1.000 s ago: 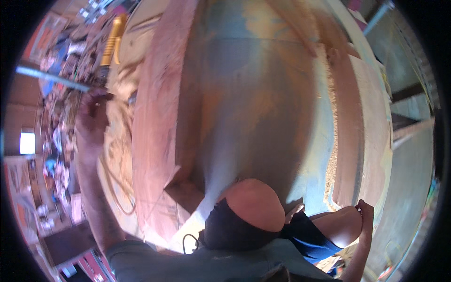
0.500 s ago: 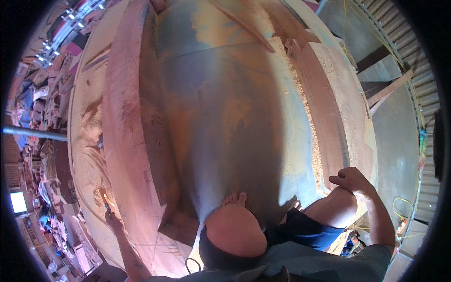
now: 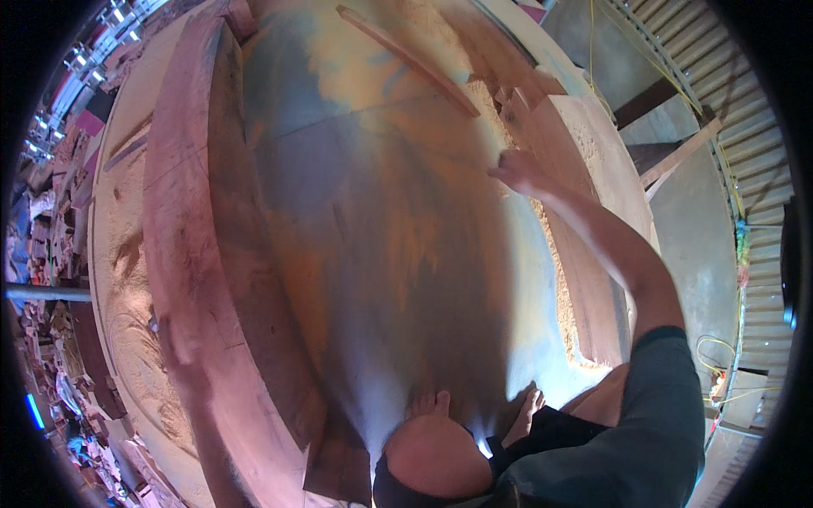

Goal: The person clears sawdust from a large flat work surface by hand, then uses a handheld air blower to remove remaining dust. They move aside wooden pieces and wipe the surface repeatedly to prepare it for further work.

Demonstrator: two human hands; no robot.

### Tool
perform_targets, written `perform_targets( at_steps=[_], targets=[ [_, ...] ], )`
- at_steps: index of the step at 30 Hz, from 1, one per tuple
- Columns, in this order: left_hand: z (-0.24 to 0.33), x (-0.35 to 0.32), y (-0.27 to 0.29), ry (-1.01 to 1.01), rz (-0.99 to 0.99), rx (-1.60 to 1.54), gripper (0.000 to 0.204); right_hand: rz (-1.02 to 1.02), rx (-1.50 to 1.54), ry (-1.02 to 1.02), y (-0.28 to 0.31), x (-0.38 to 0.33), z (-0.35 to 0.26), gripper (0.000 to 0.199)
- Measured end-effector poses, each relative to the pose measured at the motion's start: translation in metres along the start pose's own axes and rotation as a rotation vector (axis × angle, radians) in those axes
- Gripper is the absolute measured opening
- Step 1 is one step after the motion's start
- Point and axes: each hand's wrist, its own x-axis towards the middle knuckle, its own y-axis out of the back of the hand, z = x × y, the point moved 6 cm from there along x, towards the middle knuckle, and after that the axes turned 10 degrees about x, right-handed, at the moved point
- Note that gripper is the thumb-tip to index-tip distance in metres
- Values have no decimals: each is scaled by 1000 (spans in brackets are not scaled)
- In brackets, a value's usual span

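Observation:
I squat on a dusty concrete floor [image 3: 381, 254], with my knee [image 3: 432, 457] and bare toes [image 3: 428, 405] at the bottom. My right hand [image 3: 518, 171] reaches far forward, fingers stretched out and empty, down near the floor by the sawdust beside a thick reddish plank [image 3: 584, 245]. My left hand [image 3: 174, 343] is only a motion-blurred streak low on the left, over a long curved reddish plank [image 3: 195, 212]. Its fingers cannot be made out.
A thin wooden strip [image 3: 406, 59] lies across the floor at the top. Sawdust [image 3: 127, 339] is heaped left of the long plank. Cluttered wood and tools [image 3: 51, 254] fill the far left. Corrugated metal sheeting [image 3: 720, 110] and yellow cord [image 3: 720, 356] lie on the right.
My right arm has swung from beside my knee out and forward to the sawdust by the right plank. The left arm has moved and blurred. The view has tilted slightly.

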Motion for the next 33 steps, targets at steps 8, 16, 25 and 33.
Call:
perform_targets(
  at_steps=[8, 16, 25, 33],
  targets=[
    [65, -7, -54, -133, -26, 727, 104, 415, 142, -202, -28, 173, -5, 47],
    [90, 14, -63, -187, -69, 650, 99, 665, 204, 16, -16, 202, 69, 41],
    [57, -5, -56, -173, 1, 744, 109, 33, 424, -294, -120, 2, -15, 38],
    [49, 1, -62, -168, -4, 814, 94, 331, 283, -265, -128, -194, -9, 50]
  ],
)
